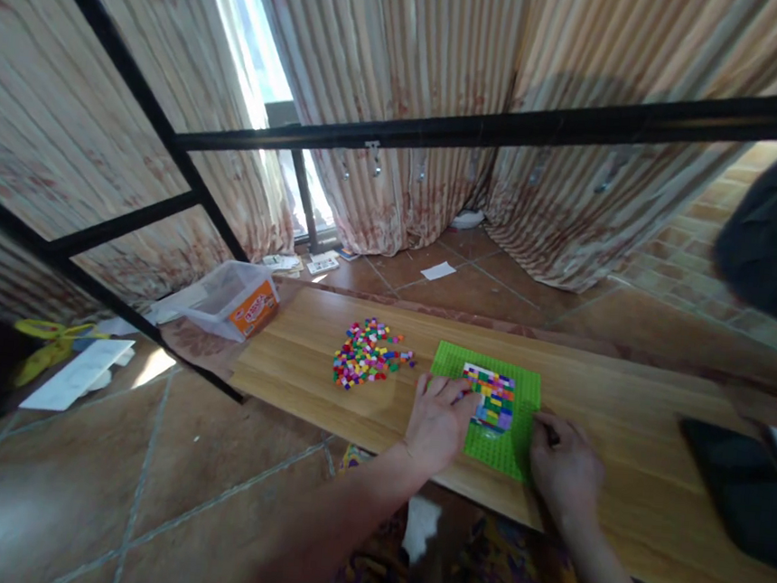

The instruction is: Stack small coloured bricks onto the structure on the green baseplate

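Note:
A bright green studded baseplate (526,412) lies on the wooden table, bearing a tight block of multicoloured toy bricks (498,401) in rows. My left hand (442,419) lies over the plate's left side, its fingers spread and their tips touching the left part of the brick block. Against the plate's right edge rests my right hand (567,466), fingers curled in; whatever they may hold is hidden. Left of the plate is a loose pile of small coloured bricks (366,353), apart from both hands.
The long wooden table (629,408) runs across the view. A clear plastic box (225,295) with an orange label stands past its left end. A dark flat object (732,485) lies at the right. Black metal bars (443,133) cross beyond the table, before curtains (415,58).

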Demonstrator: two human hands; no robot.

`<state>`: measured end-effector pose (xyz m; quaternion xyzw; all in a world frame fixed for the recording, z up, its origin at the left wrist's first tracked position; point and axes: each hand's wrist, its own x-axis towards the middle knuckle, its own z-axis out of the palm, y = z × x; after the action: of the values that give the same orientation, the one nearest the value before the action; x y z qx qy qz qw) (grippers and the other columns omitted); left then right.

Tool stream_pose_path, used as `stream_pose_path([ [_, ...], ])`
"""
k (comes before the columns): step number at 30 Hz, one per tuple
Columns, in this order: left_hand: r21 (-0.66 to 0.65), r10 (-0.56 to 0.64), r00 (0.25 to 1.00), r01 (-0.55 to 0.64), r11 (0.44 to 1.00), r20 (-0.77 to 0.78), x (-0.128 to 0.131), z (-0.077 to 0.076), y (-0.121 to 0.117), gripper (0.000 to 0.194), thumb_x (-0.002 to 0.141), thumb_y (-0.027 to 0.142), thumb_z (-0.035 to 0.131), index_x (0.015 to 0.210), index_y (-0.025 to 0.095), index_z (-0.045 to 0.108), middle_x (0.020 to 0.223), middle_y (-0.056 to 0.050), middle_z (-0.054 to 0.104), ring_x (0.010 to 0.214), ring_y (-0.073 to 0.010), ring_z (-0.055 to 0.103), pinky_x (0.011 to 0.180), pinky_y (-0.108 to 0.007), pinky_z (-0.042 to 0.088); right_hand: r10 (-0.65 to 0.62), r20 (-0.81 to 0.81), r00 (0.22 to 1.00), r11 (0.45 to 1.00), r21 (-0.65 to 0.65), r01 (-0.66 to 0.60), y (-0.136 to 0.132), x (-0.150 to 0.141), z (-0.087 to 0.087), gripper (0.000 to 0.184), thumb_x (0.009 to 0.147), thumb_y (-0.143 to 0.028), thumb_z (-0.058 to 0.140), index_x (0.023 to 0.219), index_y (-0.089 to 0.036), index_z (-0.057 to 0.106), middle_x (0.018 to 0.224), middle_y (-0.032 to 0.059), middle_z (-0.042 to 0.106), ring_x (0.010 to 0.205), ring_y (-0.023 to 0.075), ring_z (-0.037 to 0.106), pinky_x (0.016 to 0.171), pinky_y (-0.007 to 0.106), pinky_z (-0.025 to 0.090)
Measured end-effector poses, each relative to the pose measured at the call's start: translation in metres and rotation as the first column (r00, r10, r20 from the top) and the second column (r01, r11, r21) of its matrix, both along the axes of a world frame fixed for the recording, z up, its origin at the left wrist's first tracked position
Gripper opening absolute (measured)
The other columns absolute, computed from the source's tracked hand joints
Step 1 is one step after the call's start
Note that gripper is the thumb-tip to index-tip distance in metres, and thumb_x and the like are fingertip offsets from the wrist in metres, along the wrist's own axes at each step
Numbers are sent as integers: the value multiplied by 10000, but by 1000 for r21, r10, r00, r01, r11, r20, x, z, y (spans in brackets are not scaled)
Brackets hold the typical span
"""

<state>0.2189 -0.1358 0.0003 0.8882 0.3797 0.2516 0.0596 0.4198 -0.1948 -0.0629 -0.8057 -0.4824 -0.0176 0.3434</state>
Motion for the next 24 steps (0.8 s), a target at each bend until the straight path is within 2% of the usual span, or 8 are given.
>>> stream_pose_path([
  [3, -49, 78, 992, -73, 996, 104, -15, -2, -7, 322, 967, 273, 434, 1237, 293, 608, 1245, -57, 651, 1081, -231, 561, 959, -443, 463, -9, 16, 1000, 1000, -1, 9, 0, 2, -2, 337, 866, -357, 441, 924, -170, 715, 898, 99, 670, 707, 197, 547, 626, 321, 383],
  [6, -80, 243, 959, -233, 969, 145, -45, -9, -4, 283, 946, 231, 479, 1186, 254, 628, 1210, -61, 659, 1107, -226, 561, 983, -414, 463, -12, 13, 1000, 1000, -20, 12, 0, 4, -3, 338, 862, -353, 442, 924, -168, 718, 906, 101, 673, 681, 187, 534, 622, 319, 379],
  [9, -85, 428, 896, -420, 904, 118, -81, -18, 11, 237, 893, 163, 539, 1084, 228, 663, 1131, -64, 677, 1066, -221, 583, 986, -407, 458, -4, 14, 1000, 1000, -27, 4, -1, 5, -4, 346, 859, -356, 442, 930, -163, 721, 913, 105, 675, 681, 188, 539, 626, 319, 385],
  [13, -92, 523, 851, -519, 850, 34, -113, -20, 35, 191, 899, 206, 550, 1017, 234, 697, 1097, -59, 676, 1051, -229, 578, 949, -407, 451, -4, 22, 1000, 1000, -3, 4, -1, 4, -4, 348, 855, -363, 447, 929, -162, 721, 901, 102, 674, 687, 192, 545, 632, 319, 390],
  [18, -53, 538, 837, -544, 837, -97, -113, -14, 47, 230, 861, 285, 615, 1071, 247, 700, 1161, -80, 647, 1107, -280, 538, 940, -443, 423, -12, 23, 1000, 1000, 6, 11, -1, 3, -2, 336, 847, -347, 447, 921, -166, 721, 910, 107, 675, 684, 195, 544, 649, 330, 399],
  [21, -39, 545, 830, -552, 833, -121, -105, -14, 46, 209, 862, 329, 613, 1023, 226, 699, 1140, -92, 642, 1106, -295, 530, 946, -460, 408, -2, 16, 1000, 1000, -1, 2, -1, 3, -1, 335, 852, -349, 446, 921, -166, 719, 911, 109, 671, 695, 199, 544, 632, 324, 387],
  [24, -48, 576, 808, -585, 810, -122, -98, -15, 45, 171, 860, 303, 603, 979, 220, 692, 1137, -96, 638, 1107, -296, 529, 952, -464, 402, -6, 16, 1000, 1000, 6, 5, -1, 2, 0, 331, 853, -347, 446, 919, -170, 718, 923, 108, 669, 702, 198, 547, 636, 324, 388],
])
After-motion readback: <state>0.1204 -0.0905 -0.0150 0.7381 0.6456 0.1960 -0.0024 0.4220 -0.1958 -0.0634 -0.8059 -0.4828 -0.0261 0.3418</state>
